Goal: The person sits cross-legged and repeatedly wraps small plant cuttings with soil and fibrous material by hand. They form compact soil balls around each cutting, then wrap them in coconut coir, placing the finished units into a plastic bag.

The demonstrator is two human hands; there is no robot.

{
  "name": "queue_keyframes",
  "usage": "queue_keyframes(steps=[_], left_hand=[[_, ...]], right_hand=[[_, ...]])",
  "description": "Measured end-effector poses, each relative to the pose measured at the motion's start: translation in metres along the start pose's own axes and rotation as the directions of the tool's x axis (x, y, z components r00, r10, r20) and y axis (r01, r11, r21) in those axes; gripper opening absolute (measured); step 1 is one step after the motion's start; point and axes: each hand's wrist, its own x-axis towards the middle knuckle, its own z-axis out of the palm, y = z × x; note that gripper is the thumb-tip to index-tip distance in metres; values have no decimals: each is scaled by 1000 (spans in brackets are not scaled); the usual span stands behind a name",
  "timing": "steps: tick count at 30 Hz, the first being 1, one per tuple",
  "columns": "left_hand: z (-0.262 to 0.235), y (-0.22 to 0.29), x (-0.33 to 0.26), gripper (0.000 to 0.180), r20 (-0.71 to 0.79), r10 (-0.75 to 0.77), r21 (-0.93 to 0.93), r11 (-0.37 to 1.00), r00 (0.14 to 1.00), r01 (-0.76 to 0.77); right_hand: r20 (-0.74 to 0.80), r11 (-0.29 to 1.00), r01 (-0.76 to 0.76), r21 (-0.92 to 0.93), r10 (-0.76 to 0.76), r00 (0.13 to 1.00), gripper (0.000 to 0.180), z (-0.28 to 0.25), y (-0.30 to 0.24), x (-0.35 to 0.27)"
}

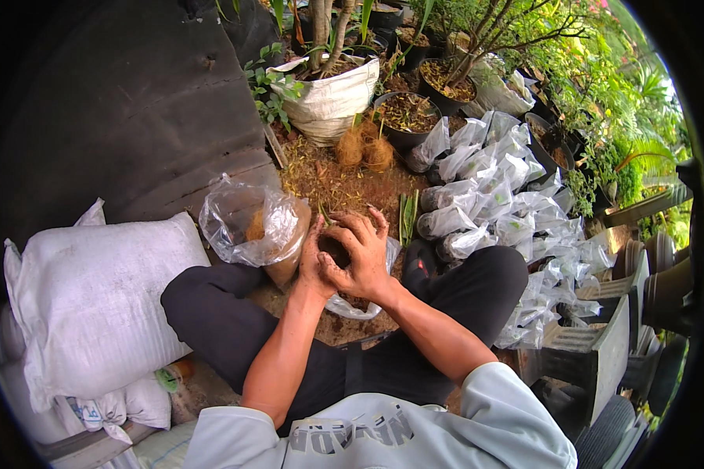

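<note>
- The left hand [311, 262] and right hand [361, 254] are just right of the clear bag [246, 227], which holds something brown and fibrous.
- Fingers of both hands are curled around a dark clump [335, 249], gripping it between them; soil speckles the skin.
- That clump, partly hidden by the fingers, is therefore also right of the clear bag, with a thin green shoot [325, 217] rising beside it.
- Right of the clear bag and under the hands lies an open soil bag [360, 311], partly covered by them.
- Brown fibre balls [378, 155] sit beyond the clear bag and to its right.
- Green leaves [407, 217] lie farther right of the clear bag, short of the many clear plastic packets [489, 199].
- A stuffed white sack [109, 301] lies left of the clear bag.
</note>
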Motion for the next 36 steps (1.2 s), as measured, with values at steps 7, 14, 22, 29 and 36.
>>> queue_keyframes(steps=[7,14,22,29,36], left_hand=[[-7,4,2,49,-93,3,122,993,996,8],[-10,-1,3,51,-61,72,39,997,996,-69],[1,-10,10,54,-265,236,182,964,935,-192],[-13,-15,15,41,-218,301,215,943,928,-255],[-10,-13,17,37,-258,319,377,902,912,-209]], right_hand=[[-90,965,11,262,13,996,20,18,11,-3],[-109,992,-43,122,57,992,15,11,-4,-5],[-75,624,-316,715,517,853,14,24,8,2],[-135,866,-308,393,386,913,16,19,-2,-1],[-28,708,-441,552,544,838,17,25,2,-2]])
